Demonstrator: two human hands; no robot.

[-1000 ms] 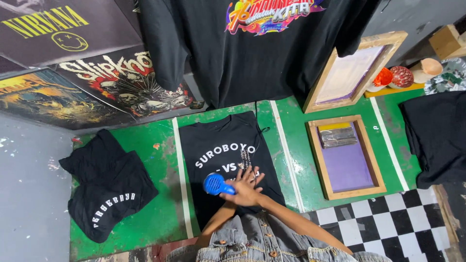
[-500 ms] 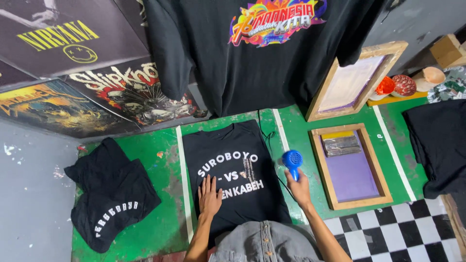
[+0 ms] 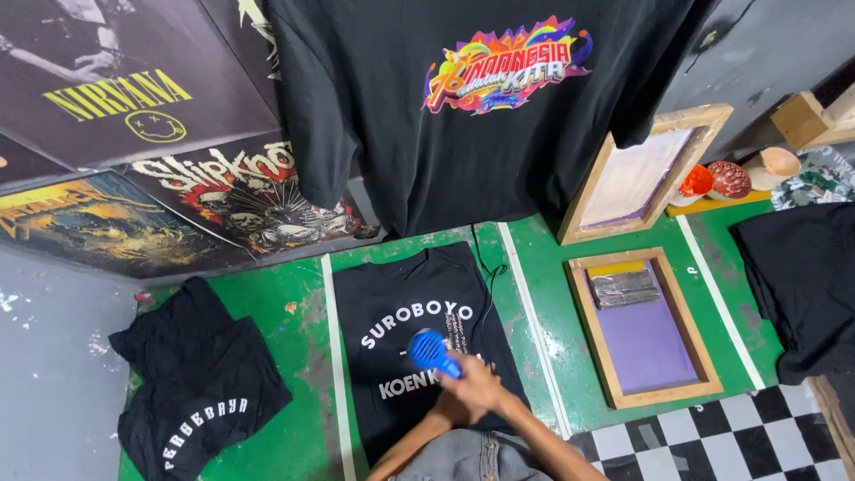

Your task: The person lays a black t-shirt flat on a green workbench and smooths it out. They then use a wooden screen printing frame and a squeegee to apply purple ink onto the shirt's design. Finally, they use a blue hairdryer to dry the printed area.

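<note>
The right hand (image 3: 476,385) is wrapped around the handle of a blue hair dryer (image 3: 429,349), whose round body sits at 10 o'clock from the knuckles and hangs low over the white lettering of a black T-shirt (image 3: 405,307) laid flat on the green table (image 3: 543,294). The left hand (image 3: 448,410) lies mostly hidden under the right one, at about 7 o'clock from it; it seems to rest on the shirt, but whether its fingers are spread or drawn together cannot be told. A thin dark cord (image 3: 487,276) runs from near the dryer toward 12 o'clock, along the shirt's right edge. At 3 o'clock from the hands, a wooden screen-printing frame (image 3: 643,330) with purple mesh lies flat on the table, a grey squeegee-like bar inside its upper end. A 2nd wooden frame (image 3: 637,174) leans upright at 1 o'clock from the hands, against the wall. At 9 o'clock, well apart from the hands, a crumpled black shirt (image 3: 200,374) with white lettering lies in a heap. Above the table, at 12 o'clock, a black shirt with a colourful print (image 3: 463,98) hangs down, and band posters (image 3: 134,134) cover the wall at 10 o'clock. More black cloth (image 3: 802,285) lies at the far right edge.
</note>
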